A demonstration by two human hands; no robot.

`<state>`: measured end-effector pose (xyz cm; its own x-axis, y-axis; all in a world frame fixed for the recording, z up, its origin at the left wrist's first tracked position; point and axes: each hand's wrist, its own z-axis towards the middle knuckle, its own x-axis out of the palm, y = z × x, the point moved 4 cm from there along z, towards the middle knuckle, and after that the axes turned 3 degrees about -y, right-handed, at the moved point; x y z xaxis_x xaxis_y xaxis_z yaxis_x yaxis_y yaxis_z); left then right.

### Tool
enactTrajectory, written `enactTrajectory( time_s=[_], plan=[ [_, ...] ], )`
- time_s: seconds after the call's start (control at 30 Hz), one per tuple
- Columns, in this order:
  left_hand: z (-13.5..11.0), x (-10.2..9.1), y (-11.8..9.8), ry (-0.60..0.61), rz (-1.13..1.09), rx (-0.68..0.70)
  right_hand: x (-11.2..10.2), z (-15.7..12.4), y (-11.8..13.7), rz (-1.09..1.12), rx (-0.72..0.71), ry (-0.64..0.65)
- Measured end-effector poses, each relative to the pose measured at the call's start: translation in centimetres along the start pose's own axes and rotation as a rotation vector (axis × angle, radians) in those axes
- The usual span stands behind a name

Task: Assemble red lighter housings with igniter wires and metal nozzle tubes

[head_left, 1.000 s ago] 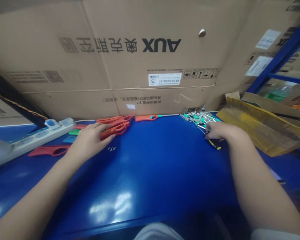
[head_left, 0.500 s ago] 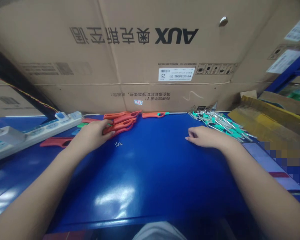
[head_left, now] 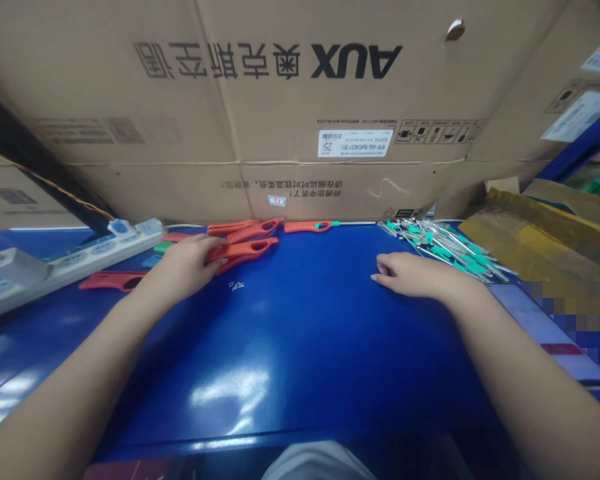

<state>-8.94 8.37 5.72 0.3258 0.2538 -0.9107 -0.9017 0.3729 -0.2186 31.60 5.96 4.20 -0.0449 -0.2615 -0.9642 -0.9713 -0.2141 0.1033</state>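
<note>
My left hand (head_left: 193, 267) is closed on an orange lighter casing (head_left: 250, 249) with a trigger hole, at the near side of a small heap on the blue table. Its fingers cover the casing's left end. More red and orange casings lie behind it, and a red one (head_left: 107, 281) rests beside my wrist. My right hand (head_left: 405, 272) rests low over the table, fingers curled in, with nothing visible in them. Just behind it is a pile of metal lighter rods with green parts (head_left: 450, 247). Between the heaps lies a lighter (head_left: 307, 227) with an orange handle and metal rod.
A white power strip (head_left: 75, 263) with plugs runs along the left. Cardboard (head_left: 280, 140) stands upright at the back. On the right are an open taped carton (head_left: 555, 233) and a flat screen-like panel (head_left: 540, 320). Tiny white bits (head_left: 237, 286) lie on the blue table (head_left: 305, 353).
The orange casing at my left hand has shifted slightly to the right and turned flatter. My right hand stays in place. The view has tilted a little.
</note>
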Motion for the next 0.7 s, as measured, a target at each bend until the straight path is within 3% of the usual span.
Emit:
enactTrajectory(
  time_s=[0.13,0.2,0.3,0.4,0.53,0.7],
  plan=[
    [-0.5,-0.6,-3.2,-0.047,-0.017,0.056,-0.9,-0.5,1.0,0.069,-0.083,0.002],
    [-1.2,-0.4,-5.5,-0.077,-0.128,0.113,-1.5,-0.9,2.1,0.149,-0.172,-0.05],
    [-2.5,1.1,-8.9,-0.004,-0.327,0.208,-2.3,-1.8,4.3,0.294,-0.372,-0.226],
    [-3.8,3.0,-11.2,0.065,-0.436,0.268,-1.7,-2.5,6.5,0.296,-0.534,-0.228],
    [-4.5,5.1,-11.9,0.134,-0.513,0.268,-0.2,-2.9,8.2,0.146,-0.579,-0.116],
    [-4.6,5.9,-11.5,0.15,-0.504,0.289,0.2,-2.6,8.3,0.103,-0.59,-0.084]
  ],
)
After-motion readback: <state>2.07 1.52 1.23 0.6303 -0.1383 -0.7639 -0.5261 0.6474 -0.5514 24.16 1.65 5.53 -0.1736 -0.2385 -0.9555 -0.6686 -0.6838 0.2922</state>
